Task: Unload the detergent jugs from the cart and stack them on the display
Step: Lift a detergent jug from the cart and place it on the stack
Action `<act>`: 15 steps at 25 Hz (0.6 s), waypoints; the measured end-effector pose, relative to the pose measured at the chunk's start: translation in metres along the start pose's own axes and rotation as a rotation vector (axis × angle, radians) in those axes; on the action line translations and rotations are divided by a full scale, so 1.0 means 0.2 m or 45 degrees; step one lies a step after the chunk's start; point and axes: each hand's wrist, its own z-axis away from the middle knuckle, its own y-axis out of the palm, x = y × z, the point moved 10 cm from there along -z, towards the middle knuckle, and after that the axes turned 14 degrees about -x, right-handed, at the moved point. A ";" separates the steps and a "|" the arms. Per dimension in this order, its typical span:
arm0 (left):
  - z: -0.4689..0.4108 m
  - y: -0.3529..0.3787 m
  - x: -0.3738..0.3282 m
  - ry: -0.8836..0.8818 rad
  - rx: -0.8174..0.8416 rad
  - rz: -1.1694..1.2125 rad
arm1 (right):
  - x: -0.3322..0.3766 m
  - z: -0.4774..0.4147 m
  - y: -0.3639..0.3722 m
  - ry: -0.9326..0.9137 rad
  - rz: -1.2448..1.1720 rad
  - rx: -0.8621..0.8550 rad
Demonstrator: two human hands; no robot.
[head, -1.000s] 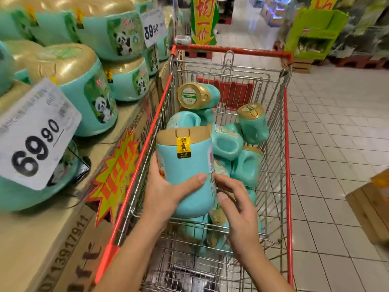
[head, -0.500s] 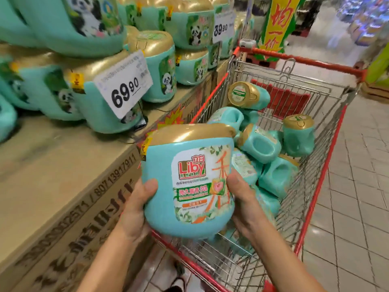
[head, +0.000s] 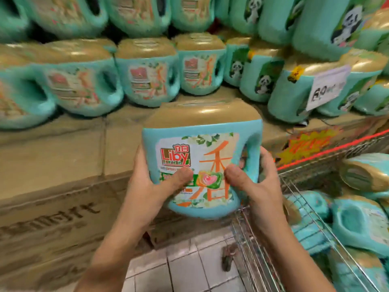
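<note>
Here | my left hand [head: 151, 182] at 9, right hand [head: 259, 182] at 3 o'clock clasp jug [head: 202, 144] | probably heavy, slick; support base

Blurred: price tag [head: 328, 89] digits; cart [head: 328, 151] cropped right.

Price tag [head: 328, 87], starburst sign [head: 305, 144], white floor tiles [head: 179, 268]

Jug [head: 202, 157] btwn both hands — above display [head: 63, 148].
</note>
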 end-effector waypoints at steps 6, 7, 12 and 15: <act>-0.16 -0.81 -0.20 0.144 -0.244 -0.027 | -0.12 0.23 0.81 -0.009 -0.101 0.268; -0.21 -0.94 -0.24 0.171 -0.251 -0.043 | -0.15 0.27 0.94 0.004 -0.109 0.267; -0.39 -1.54 -0.39 0.243 -0.299 -0.082 | -0.31 0.49 1.55 0.059 -0.106 0.330; -0.48 -1.89 -0.42 0.256 -0.390 -0.112 | -0.37 0.59 1.88 0.027 -0.029 0.417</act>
